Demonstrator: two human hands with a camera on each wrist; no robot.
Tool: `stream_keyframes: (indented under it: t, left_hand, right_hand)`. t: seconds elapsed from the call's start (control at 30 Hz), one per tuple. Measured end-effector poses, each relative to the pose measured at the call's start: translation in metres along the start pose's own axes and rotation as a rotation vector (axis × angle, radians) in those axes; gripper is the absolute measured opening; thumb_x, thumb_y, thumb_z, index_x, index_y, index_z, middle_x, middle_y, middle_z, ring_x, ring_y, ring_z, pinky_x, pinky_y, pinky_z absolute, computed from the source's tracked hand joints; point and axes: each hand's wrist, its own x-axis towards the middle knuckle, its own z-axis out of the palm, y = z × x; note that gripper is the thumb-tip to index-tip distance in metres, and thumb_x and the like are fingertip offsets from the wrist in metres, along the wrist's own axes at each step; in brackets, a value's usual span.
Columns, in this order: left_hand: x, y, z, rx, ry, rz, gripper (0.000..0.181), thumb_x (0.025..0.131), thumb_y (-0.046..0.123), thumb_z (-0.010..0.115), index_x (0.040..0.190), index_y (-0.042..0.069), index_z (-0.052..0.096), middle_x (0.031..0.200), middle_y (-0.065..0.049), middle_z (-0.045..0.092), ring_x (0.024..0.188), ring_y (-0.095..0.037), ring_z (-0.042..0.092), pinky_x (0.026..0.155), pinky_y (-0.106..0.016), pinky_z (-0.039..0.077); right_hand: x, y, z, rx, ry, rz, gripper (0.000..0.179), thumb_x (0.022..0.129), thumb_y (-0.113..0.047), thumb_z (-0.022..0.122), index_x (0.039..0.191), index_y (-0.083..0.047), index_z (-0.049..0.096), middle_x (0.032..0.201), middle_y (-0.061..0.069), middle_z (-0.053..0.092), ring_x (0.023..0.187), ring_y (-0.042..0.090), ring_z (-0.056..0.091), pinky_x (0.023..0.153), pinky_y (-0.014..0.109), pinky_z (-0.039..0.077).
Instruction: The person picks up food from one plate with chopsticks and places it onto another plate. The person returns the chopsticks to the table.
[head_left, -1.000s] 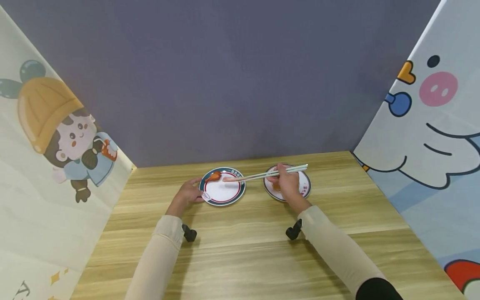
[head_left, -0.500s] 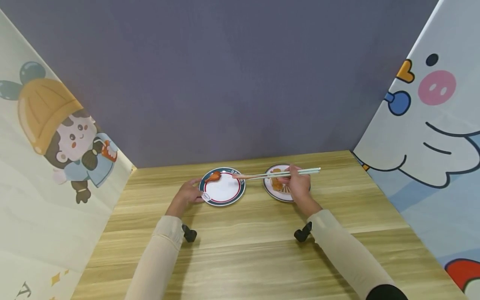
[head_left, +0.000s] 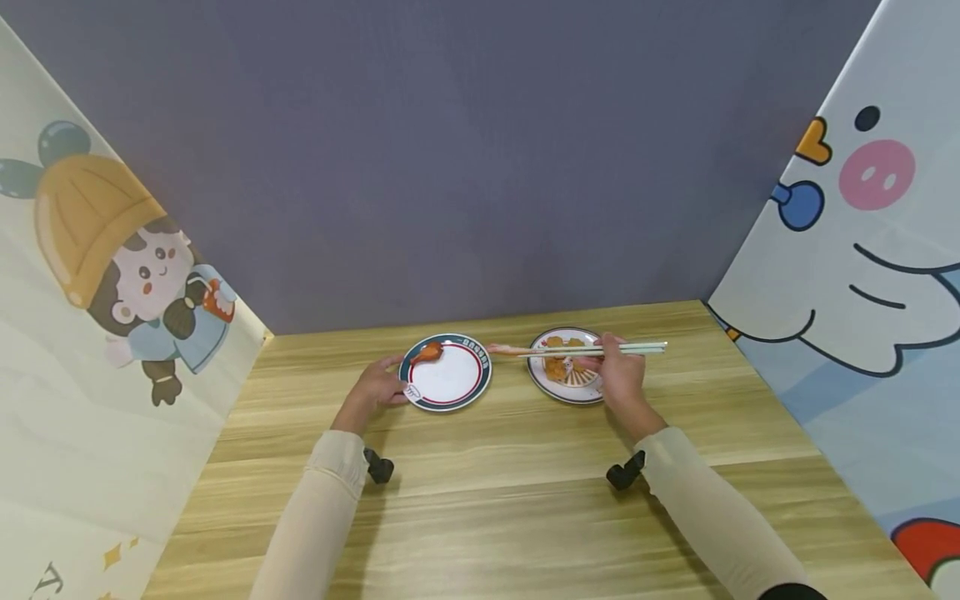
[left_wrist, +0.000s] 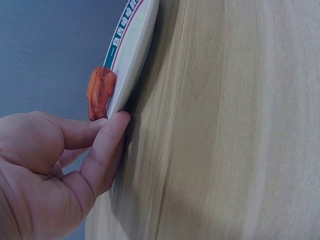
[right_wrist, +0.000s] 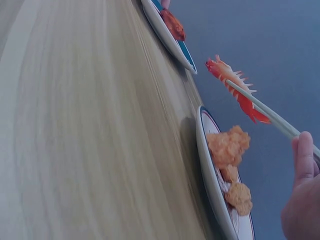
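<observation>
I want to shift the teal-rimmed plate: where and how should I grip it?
Probably pinch the teal-rimmed plate by its rim, coming from the left, as the left hand does. That edge flares up from the table, leaving a lip to get beneath; the shrimp and chopsticks are off to the right.

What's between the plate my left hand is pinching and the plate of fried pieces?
In the head view, a prawn held in the chopsticks spans the gap, above the wooden tabletop; the right wrist view shows it raised.
</observation>
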Motion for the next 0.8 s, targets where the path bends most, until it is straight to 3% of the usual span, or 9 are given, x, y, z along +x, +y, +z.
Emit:
stream_keyframes:
  t: [0.13,0.37,0.6,0.8]
  left_hand:
    - [0.0,0.001,0.0,0.012,0.002,-0.004,0.068,0.097,-0.007,0.056,0.158,0.014,0.037,0.134,-0.024,0.053,0.076,-0.016,0.065,0.07,-0.029,0.066]
    - [-0.002,0.001,0.0,0.014,0.005,-0.011,0.067,0.098,-0.006,0.056,0.158,0.014,0.036,0.141,-0.025,0.051,0.078,-0.016,0.065,0.072,-0.029,0.066]
    - [-0.001,0.0,0.0,0.019,0.001,-0.009,0.068,0.097,-0.007,0.056,0.158,0.013,0.036,0.142,-0.027,0.05,0.079,-0.017,0.066,0.073,-0.03,0.067]
    - [0.0,0.0,0.0,-0.005,0.0,-0.016,0.068,0.097,-0.008,0.056,0.158,0.014,0.036,0.14,-0.026,0.052,0.08,-0.018,0.067,0.074,-0.031,0.067]
  right_hand:
    - [0.001,-0.001,-0.01,-0.034,0.025,0.029,0.038,0.107,-0.031,0.051,0.117,0.005,0.06,0.074,0.003,0.074,0.063,0.014,0.075,0.073,0.031,0.066]
    - [0.003,0.001,-0.017,0.106,0.096,-0.025,0.024,0.106,-0.018,0.051,0.101,0.003,0.061,0.087,0.013,0.069,0.057,0.015,0.073,0.066,0.026,0.065]
    - [0.003,0.0,-0.026,0.133,0.115,-0.048,0.024,0.106,-0.017,0.05,0.093,-0.002,0.064,0.072,0.005,0.069,0.059,0.012,0.072,0.063,0.023,0.065]
    - [0.001,-0.005,-0.037,0.208,0.139,-0.032,0.025,0.105,-0.016,0.052,0.089,-0.002,0.064,0.072,0.006,0.068,0.061,0.014,0.073,0.067,0.024,0.065]
